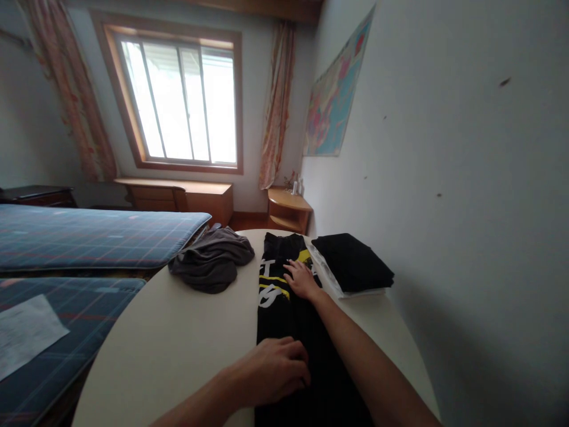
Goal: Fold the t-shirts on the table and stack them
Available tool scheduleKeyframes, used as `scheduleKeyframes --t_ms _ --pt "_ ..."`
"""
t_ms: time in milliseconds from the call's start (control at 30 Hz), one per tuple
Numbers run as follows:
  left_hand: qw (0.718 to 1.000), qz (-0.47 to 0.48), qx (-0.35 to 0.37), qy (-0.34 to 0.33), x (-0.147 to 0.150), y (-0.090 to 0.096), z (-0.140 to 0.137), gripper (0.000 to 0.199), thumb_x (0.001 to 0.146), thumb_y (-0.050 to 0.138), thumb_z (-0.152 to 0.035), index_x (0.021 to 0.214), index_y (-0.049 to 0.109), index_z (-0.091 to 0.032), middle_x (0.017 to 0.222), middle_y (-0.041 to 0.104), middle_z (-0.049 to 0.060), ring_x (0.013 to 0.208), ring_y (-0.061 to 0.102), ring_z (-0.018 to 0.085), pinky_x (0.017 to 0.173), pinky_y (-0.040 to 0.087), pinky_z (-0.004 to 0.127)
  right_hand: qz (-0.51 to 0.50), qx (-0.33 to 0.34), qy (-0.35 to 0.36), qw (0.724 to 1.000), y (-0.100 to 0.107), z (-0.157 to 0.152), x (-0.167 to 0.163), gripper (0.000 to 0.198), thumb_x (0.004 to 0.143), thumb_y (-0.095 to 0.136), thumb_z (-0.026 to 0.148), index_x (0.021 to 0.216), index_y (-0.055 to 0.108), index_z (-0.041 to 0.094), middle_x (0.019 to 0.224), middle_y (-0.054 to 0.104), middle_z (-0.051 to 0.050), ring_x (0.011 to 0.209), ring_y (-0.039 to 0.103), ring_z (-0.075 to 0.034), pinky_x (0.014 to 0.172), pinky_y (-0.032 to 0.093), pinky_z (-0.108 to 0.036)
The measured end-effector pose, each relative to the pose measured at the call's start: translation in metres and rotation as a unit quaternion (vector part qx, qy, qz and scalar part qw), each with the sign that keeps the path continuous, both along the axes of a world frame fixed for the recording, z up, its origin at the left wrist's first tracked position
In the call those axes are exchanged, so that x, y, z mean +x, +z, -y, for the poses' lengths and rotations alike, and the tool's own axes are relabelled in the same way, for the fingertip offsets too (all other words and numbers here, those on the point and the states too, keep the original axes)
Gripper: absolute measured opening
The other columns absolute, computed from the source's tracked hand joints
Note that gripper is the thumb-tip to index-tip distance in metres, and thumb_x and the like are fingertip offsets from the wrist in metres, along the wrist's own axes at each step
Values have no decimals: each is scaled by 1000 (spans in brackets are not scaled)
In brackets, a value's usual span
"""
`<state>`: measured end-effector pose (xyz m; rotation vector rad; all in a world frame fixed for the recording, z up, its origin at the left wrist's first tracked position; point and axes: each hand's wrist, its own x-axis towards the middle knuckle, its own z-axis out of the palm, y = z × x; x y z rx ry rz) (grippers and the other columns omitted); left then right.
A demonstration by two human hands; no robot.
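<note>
- A black garment (284,308) with yellow and white print is laid lengthwise on the round white table (178,350), folded into a long narrow strip running away from the camera.
- The right hand (302,280) is stretched out and pressed flat on the far part of the garment, just beside the print; the fingers are spread, nothing is gripped.
- The left hand (275,370) is placed on the near part of the same garment, at its left edge; the fingers are curled down onto the cloth. Whether fabric is pinched under them cannot be told.
- A crumpled grey garment (212,260) is seen on the table to the left of the black strip, close beside it at the far end.
- A folded black cloth (353,261) is lying to the right, resting on a flat white sheet or packet (326,274) whose edge is next to the right hand.
- Two beds with blue plaid covers (89,237) are seen left of the table; a white paper (26,332) is lying on the nearer one.
- A window (182,104) with curtains, a low wooden cabinet (186,198) and a wall map (335,98) are visible behind.
</note>
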<state>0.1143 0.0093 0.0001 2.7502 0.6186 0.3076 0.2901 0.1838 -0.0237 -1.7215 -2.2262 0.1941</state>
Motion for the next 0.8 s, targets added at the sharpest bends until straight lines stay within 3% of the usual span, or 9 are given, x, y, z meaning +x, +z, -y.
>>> scheduleKeyframes --t_ms 233,367,467,600,800 --pt "1000 21 6 0 2 -4 0 37 87 68 -31 123 58 -34 123 62 -1 105 60 19 94 47 32 -28 22 26 999 10 40 26 37 88 58 28 122 59 13 122 61 -14 116 55 -25 104 40 -38" --pt "998 32 51 -28 5 -8 1 26 94 59 -33 119 61 -37 121 63 -4 101 61 15 88 47 28 -66 -14 116 991 8 65 45 25 89 54 24 112 63 18 124 61 -11 118 56 -23 106 40 -36" --pt "993 33 101 -52 11 -11 3 19 96 56 -37 114 64 -37 117 65 -6 93 62 13 79 46 26 -91 -24 158 983 4 77 55 32 93 43 18 116 66 19 135 56 -10 127 52 -20 111 37 -35" --pt "984 28 162 -66 20 -12 7 13 97 56 -34 108 64 -34 112 67 -7 87 61 11 67 43 25 -92 -6 175 980 -1 83 60 40 93 40 12 122 66 22 138 55 -8 125 54 -19 110 39 -35" --pt "976 41 200 -73 25 -7 14 11 100 52 -29 108 60 -28 107 68 -5 87 60 10 63 43 27 -43 66 173 982 0 83 53 28 94 46 15 103 72 23 124 63 -8 112 61 -21 102 44 -37"
